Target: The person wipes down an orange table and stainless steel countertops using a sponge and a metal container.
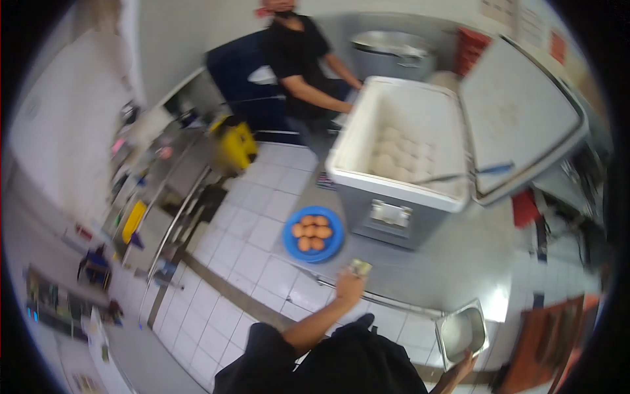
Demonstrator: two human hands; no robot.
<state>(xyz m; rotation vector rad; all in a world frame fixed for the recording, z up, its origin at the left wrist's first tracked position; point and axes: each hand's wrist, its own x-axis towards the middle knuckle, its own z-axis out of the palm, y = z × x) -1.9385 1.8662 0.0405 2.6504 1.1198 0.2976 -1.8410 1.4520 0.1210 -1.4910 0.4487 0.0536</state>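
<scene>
My left hand [350,287] is closed around a small yellowish, crumpled-looking piece [360,266], too blurred to name surely, at the front edge of the steel table [453,262]. A blue bowl [289,246] of brown eggs [308,231] stands on the table's left corner, just beyond that hand. Down at the lower right, my right hand [464,369] grips the rim of a deep steel pan [461,333]. The pan is tilted toward me and its visible inside shows no contents.
A grey cooler [367,200] stands on the table, its lid [522,115] swung open to the right. Inside lie several pale round pieces [397,157] and a long-handled utensil [438,178]. Behind it is another person [305,72]. Cluttered shelving [170,190] lines the left; orange-red furniture [551,345] stands right.
</scene>
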